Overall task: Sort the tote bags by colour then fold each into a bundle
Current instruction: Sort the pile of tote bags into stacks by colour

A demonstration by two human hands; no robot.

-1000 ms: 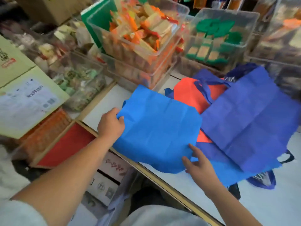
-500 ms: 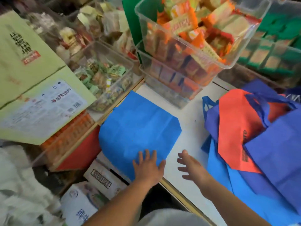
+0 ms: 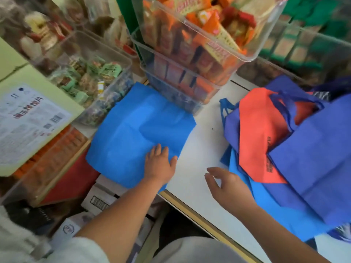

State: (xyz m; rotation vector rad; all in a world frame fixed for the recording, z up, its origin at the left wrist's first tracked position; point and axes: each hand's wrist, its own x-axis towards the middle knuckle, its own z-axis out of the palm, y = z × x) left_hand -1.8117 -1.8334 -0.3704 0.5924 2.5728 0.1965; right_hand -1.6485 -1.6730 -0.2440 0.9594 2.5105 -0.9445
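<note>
In the head view, two hands are counted. One light-blue bag (image 3: 136, 130) is laid flat and creased, alone at the left end of the table (image 3: 205, 141), overhanging its edge, with its far edge just beside a clear bin (image 3: 190, 59). Its near corner is pressed by the left hand (image 3: 159, 164), fingers straight and slightly spread. The right hand (image 3: 228, 185) is held above the tabletop, fingers loosely spread, nothing pinched. At the right, one orange bag (image 3: 256, 139), at least two dark-blue bags (image 3: 313, 158) and some light-blue cloth (image 3: 275, 211) beneath are piled.
</note>
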